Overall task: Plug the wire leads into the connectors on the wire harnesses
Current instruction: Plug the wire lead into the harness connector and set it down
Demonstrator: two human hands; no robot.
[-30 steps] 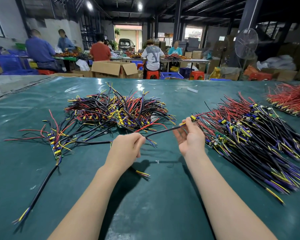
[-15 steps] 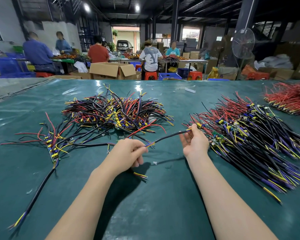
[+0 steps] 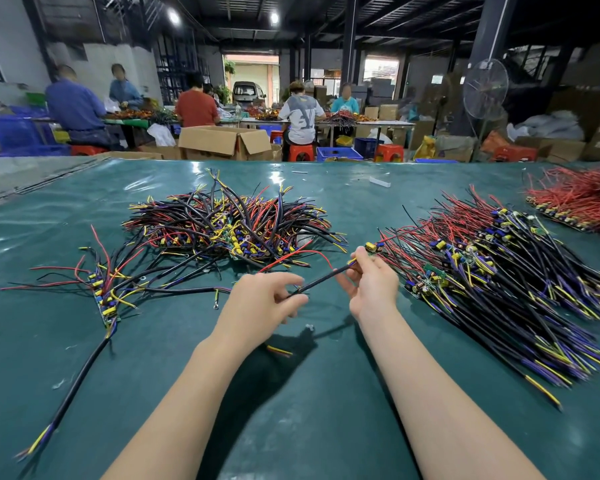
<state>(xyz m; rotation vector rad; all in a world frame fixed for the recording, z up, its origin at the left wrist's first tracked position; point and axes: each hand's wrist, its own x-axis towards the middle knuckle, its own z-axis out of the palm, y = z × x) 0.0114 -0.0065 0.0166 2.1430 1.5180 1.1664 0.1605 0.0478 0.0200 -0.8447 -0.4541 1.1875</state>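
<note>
1. Nearest, above the teal plastic-covered bench, the left hand pinches the near part of a thin black sheathed cable between thumb and forefinger, with its other fingers loosely spread. This pinch is best light, serving only to steady the cable and turn it as needed.
2. The cable runs up and to the right, clear of the bench, to the right hand. That hand's fingers pinch the far end just behind the yellow and blue lead tips. Gripping this close looks sound, since short free leads are less likely to buckle when pushed.
3. Just beyond the right fingertips sits a small part with a yellow barrel-shaped component, trailing a thin red wire. Whether the hand also holds it cannot be told. It is probably the mating piece, so the leads want lining up straight with its connector before any push.
4. Farther right lies a broad heap of black, purple and yellow harnesses. Farther left is a tangled heap of black, red and yellow wires. The joined piece should go to one heap only, so that done and undone work do not mix.
</note>
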